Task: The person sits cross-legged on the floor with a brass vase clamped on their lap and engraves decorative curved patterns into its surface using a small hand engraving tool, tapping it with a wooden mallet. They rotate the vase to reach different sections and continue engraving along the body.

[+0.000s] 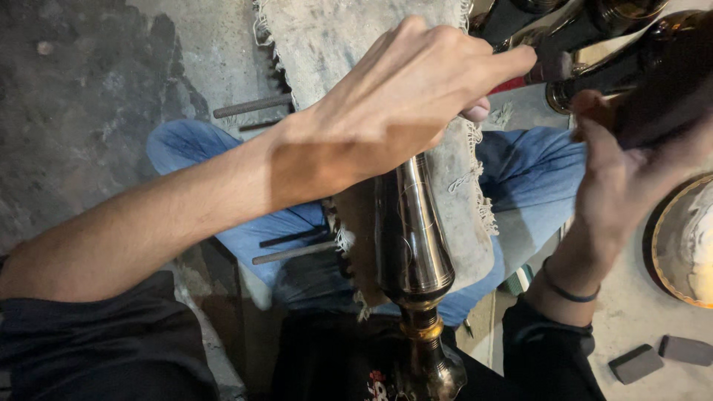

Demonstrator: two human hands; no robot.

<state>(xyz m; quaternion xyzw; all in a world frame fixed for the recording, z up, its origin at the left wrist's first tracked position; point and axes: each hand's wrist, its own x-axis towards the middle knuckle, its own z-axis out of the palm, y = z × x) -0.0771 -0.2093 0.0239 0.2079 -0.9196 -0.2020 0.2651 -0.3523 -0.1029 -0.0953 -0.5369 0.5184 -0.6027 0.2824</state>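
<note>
Head view, sweeping from the left: metal rods lie on the concrete floor. Left hand stretches across the frayed cloth, fingers extended onto a dark tool, hovering just above the engraved metal vase lying along the lap. Right hand cups a dark glossy vessel, fingers wrapped underneath. Crowded right: gold-rimmed bowl, two grey blocks.
</note>
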